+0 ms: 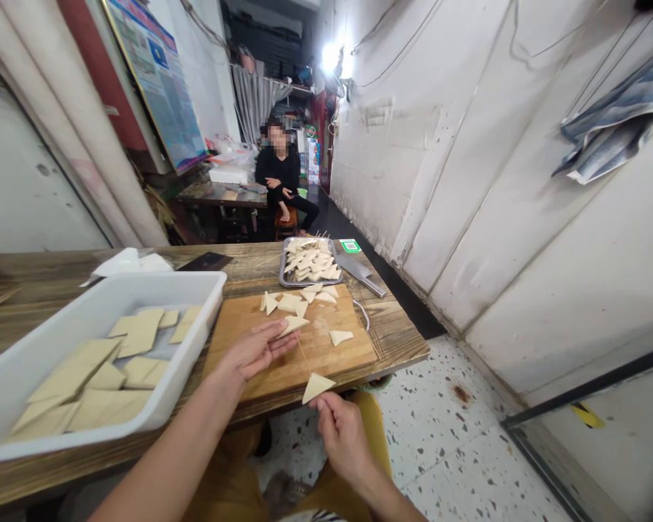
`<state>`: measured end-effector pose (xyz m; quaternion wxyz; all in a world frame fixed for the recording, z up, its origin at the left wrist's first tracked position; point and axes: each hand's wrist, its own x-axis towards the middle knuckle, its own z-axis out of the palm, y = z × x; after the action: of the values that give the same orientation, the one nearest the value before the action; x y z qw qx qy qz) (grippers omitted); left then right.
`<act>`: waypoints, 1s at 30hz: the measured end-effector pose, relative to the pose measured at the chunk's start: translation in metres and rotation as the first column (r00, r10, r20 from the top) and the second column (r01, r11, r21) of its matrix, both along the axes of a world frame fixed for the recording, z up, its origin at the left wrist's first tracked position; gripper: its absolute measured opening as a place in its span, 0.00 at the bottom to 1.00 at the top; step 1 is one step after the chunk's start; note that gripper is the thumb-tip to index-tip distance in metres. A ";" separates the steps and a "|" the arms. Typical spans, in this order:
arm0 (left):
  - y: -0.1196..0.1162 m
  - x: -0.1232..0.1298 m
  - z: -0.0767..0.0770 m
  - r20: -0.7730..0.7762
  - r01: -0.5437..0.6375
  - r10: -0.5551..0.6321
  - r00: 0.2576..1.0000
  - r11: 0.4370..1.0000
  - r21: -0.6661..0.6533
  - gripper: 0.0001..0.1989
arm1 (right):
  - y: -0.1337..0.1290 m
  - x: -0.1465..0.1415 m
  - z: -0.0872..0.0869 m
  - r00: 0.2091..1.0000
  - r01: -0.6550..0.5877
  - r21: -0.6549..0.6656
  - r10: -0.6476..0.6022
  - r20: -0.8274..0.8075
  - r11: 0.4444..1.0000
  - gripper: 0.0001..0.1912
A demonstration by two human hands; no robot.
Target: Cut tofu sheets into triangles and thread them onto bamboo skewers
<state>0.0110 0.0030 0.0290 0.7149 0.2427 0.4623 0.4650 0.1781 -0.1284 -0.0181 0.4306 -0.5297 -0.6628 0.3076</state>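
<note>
Pinching low, just off the near edge, the right hand [340,428] has its grip drawn tight at the base of a flat, cream-coloured, soft-looking triangle [318,388]; whether the fingers press the sheet itself or a stick behind it, I cannot tell! A thin, pale, straight stick [303,353] runs from that triangle towards the left hand [255,351], whose narrow grip of thumb and fingers holds a second cream triangle [294,326] above the board. Light stuff, I'd judge, bendy, a touch slick, liable to tear around a hole; best taken flat by the broad side, clear of the thin corners. Below, a tan rectangular wooden cutting board [353,355] carries one lone cream triangle [340,338] at its right and a cluster of cream triangles [294,303] towards the far side. Over on the left, a white rectangular plastic tub [196,341] holds flat cream sheets [141,333]. Beyond the board, a shiny metal tray [283,274] is heaped with cream pieces [313,259], a broad steel cleaver [355,267] beside it on the brown wood-grained desk [405,344]. Farther back sits a person in black [278,172]
</note>
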 end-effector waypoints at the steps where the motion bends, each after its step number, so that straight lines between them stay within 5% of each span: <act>1: 0.000 0.000 0.000 0.000 0.001 -0.001 1.000 1.000 0.002 0.04 | 0.000 0.000 0.000 1.000 0.001 -0.004 -0.001 -0.005 1.000 0.16; 30: -0.005 0.003 0.003 -0.010 -0.010 0.010 1.000 1.000 -0.025 0.04 | 0.001 -0.002 -0.008 0.998 -0.015 -0.041 0.012 -0.062 0.999 0.15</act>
<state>0.0142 -0.0019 0.0315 0.7134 0.2337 0.4727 0.4616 0.1765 -0.1272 -0.0256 0.4375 -0.5244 -0.6463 0.3404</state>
